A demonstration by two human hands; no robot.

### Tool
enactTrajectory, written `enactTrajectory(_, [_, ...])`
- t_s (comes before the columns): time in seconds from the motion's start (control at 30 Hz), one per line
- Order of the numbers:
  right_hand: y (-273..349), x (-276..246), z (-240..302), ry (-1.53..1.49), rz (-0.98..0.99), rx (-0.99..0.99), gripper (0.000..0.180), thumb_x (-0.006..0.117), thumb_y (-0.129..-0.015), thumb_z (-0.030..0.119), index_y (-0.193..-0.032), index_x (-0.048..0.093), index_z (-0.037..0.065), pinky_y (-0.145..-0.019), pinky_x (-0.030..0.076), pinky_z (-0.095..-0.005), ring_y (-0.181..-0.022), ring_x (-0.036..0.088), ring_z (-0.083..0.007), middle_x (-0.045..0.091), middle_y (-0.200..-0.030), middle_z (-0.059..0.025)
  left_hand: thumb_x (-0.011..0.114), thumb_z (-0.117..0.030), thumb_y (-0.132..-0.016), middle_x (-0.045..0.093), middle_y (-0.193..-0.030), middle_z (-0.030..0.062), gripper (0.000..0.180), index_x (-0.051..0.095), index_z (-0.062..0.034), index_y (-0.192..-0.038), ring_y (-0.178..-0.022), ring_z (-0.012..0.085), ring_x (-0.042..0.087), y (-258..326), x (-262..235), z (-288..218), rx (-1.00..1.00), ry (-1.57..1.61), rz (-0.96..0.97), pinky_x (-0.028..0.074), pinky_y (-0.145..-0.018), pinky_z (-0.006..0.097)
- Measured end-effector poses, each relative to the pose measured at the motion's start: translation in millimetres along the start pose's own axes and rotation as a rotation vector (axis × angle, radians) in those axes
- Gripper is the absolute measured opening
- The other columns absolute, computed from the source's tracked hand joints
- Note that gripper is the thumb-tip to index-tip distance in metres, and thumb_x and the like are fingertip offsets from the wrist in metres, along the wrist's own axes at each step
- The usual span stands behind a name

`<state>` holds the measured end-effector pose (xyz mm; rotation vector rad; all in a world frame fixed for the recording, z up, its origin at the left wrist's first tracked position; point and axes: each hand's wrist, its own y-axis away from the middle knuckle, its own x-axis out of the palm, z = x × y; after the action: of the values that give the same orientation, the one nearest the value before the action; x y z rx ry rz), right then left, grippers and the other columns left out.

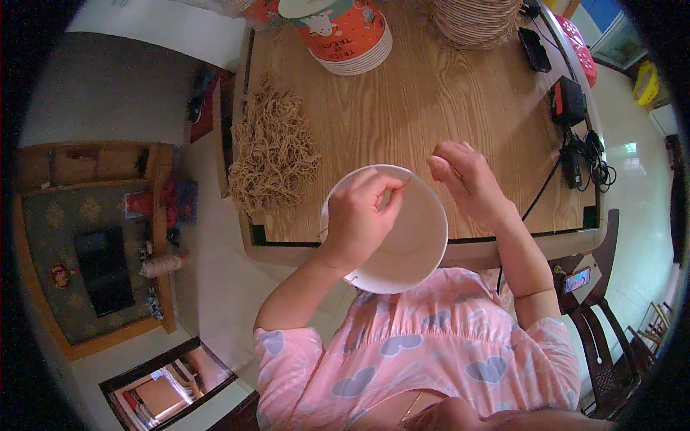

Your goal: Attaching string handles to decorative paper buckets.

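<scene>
A white paper bucket [413, 262] stands with its mouth toward me at the table's near edge, against my body. My left hand [363, 212] is over its left side, thumb and forefinger pinched on the tip of a thin brown piece of twine [407, 182]. Just off the bucket's right rim, my right hand [466, 179] is closed, fingers curled inward. A thin dark line shows along its palm, too small to name. Left of the bucket lies a loose heap of cut brown twine [269, 154]. A small hole or fastening shows low on the bucket's left rim.
A stack of orange printed paper buckets [352, 43] stands at the table's far side. Wound brown cord [478, 21] sits farther right. Along the right edge lie a black-and-red device [568, 100] and tangled black cables [596, 169]. A dark chair [600, 337] holds a lit phone [576, 279].
</scene>
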<state>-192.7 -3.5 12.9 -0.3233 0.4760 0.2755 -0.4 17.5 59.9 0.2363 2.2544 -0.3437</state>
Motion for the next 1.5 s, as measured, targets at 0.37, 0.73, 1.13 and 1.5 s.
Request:
enactTrajectory(0.37, [0,0,-2,-0.023,0.023,0.015,0.024,0.048,-0.091,0.019,-0.074,0.049,0.002,-0.066,0.037,-0.0379,-0.067,0.047,-0.0302,0.048,-0.068,-0.0115,0.067,-0.004,-0.071,0.052,-0.066,0.0063,0.009,0.060,-0.0057,-0.075,-0.053,0.0197,0.049,-1,4,2,-0.038,0.011,0.008,0.040,-0.050,0.033])
enactTrajectory(0.73, [-4,6,1,-0.298,0.080,0.065,0.011,0.057,-0.084,0.004,-0.093,0.061,-0.001,-0.074,0.045,-0.0283,-0.080,0.058,-0.0187,0.061,-0.086,-0.0101,0.067,-0.002,-0.072,0.048,-0.061,0.0036,0.008,0.060,-0.0034,-0.075,-0.049,0.0116,0.041,-4,6,0,0.009,0.026,-0.035,0.034,-0.046,0.027])
enactTrajectory(1.13, [-12,3,-3,-0.343,0.151,0.084,0.008,0.061,-0.082,0.006,-0.089,0.060,0.002,-0.071,0.046,-0.0280,-0.078,0.058,-0.0136,0.062,-0.083,-0.0053,0.072,-0.007,-0.071,0.057,-0.087,0.0071,0.020,0.063,-0.0080,-0.088,-0.068,0.0235,0.059,-9,-6,-9,0.144,-0.154,-0.059,0.049,-0.060,0.034])
enactTrajectory(1.5, [-57,-15,24,0.131,0.399,0.089,0.007,0.058,-0.081,0.007,-0.085,0.057,0.001,-0.067,0.048,-0.0312,-0.071,0.062,-0.0181,0.062,-0.074,-0.0082,0.069,-0.021,-0.073,0.058,-0.070,0.0080,0.018,0.061,-0.0054,-0.069,-0.066,0.0266,0.061,-19,-20,15,0.043,-0.120,0.060,0.048,-0.060,0.039])
